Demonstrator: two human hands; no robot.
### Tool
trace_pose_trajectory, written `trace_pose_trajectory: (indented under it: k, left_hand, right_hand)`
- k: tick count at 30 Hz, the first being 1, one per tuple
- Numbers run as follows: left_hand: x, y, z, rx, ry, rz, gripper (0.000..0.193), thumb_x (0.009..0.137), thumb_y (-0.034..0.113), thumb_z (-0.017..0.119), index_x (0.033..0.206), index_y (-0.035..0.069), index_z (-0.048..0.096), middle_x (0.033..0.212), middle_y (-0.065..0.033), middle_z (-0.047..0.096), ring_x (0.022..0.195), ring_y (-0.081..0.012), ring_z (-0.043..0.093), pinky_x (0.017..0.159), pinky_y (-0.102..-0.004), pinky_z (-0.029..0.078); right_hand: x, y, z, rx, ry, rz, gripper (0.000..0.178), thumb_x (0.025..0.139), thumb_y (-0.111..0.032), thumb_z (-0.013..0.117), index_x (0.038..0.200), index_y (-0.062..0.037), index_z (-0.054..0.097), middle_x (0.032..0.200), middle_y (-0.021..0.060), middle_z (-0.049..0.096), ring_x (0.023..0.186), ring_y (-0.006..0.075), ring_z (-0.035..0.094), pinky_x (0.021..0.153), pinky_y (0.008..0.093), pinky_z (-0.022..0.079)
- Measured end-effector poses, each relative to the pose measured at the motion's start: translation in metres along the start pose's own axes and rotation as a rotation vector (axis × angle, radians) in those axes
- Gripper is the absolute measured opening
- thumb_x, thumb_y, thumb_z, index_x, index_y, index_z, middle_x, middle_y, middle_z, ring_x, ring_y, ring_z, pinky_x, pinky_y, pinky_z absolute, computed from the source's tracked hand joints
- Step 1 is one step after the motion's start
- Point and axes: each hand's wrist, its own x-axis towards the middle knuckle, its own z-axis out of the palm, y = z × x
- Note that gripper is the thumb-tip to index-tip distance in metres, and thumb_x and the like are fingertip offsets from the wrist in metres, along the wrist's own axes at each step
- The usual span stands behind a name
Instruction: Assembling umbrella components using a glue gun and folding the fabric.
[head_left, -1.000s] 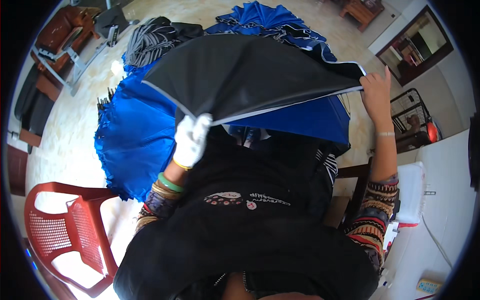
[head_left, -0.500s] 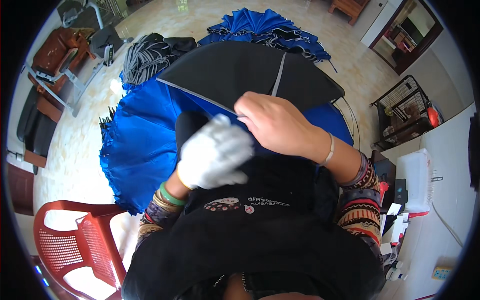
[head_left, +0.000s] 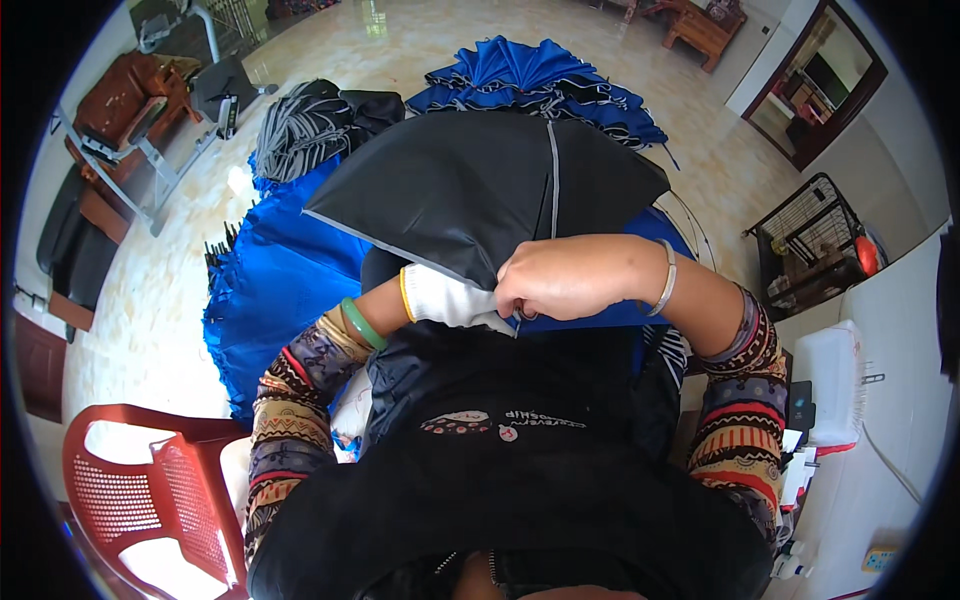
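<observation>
A black umbrella canopy (head_left: 440, 180) with grey edging spreads in front of me, a grey seam running down it and blue cloth (head_left: 290, 290) showing beneath. My right hand (head_left: 575, 275), bare with a bangle at the wrist, pinches the canopy's near edge. Against its fingertips, my left hand (head_left: 447, 297) in a white knitted glove is closed at the same edge; the cloth and my right hand hide part of its fingers. A small metal bit shows at the fingertips, too small to name. Thin bent ribs (head_left: 690, 222) stick out at the right.
Beyond lies a pile of blue folded canopies (head_left: 540, 75), beside a grey-and-black bundle (head_left: 305, 130). A red plastic chair (head_left: 150, 490) stands at the near left. On the right are a black wire cage (head_left: 815, 230) and a white plastic bin (head_left: 830, 385). Exercise equipment (head_left: 150, 150) stands far left.
My gloved left hand has moved from above the cloth to the canopy's edge, meeting my right hand. My right hand has come lower and nearer, drawing the edge toward me.
</observation>
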Motion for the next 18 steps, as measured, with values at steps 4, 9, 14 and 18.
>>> trace_pose_trajectory:
  k: [4,9,14,18]
  left_hand:
    - [-0.006,-0.014,0.017,-0.029,0.066,-0.015,0.028,0.075,0.023,0.066,0.104,0.019,0.066,0.107,-0.0057,0.062,0.103,-0.0243,0.059,0.088,-0.0349,0.046]
    - [-0.011,0.007,0.015,0.374,0.114,-0.120,0.043,0.068,0.030,0.068,0.107,0.013,0.064,0.110,-0.0097,0.060,0.106,-0.0279,0.057,0.091,-0.0412,0.042]
    - [-0.005,0.024,0.012,0.527,0.411,-0.291,0.044,0.069,0.035,0.067,0.106,0.011,0.064,0.110,-0.0129,0.060,0.103,-0.0358,0.056,0.089,-0.0513,0.040]
    - [-0.008,0.021,0.014,0.496,0.571,-0.330,0.038,0.076,0.037,0.063,0.103,0.010,0.064,0.107,-0.0131,0.061,0.098,-0.0368,0.058,0.086,-0.0514,0.041]
  right_hand:
    - [-0.001,0.000,0.001,-0.012,0.050,-0.025,0.010,0.080,-0.004,0.058,0.087,0.0017,0.062,0.079,0.0152,0.060,0.075,0.0314,0.061,0.066,0.0371,0.049]
    - [-0.015,-0.009,-0.001,-0.105,0.333,0.018,0.010,0.080,-0.006,0.059,0.086,0.0011,0.061,0.075,0.0125,0.057,0.070,0.0286,0.059,0.062,0.0342,0.049]
    - [-0.013,-0.006,0.011,-0.266,0.484,-0.097,0.010,0.078,-0.004,0.061,0.087,0.0000,0.062,0.072,0.0099,0.053,0.067,0.0250,0.058,0.061,0.0323,0.049]
    - [-0.009,-0.001,0.017,-0.216,0.579,-0.206,0.019,0.073,0.001,0.063,0.092,-0.0010,0.064,0.075,0.0086,0.055,0.068,0.0224,0.058,0.060,0.0309,0.049]
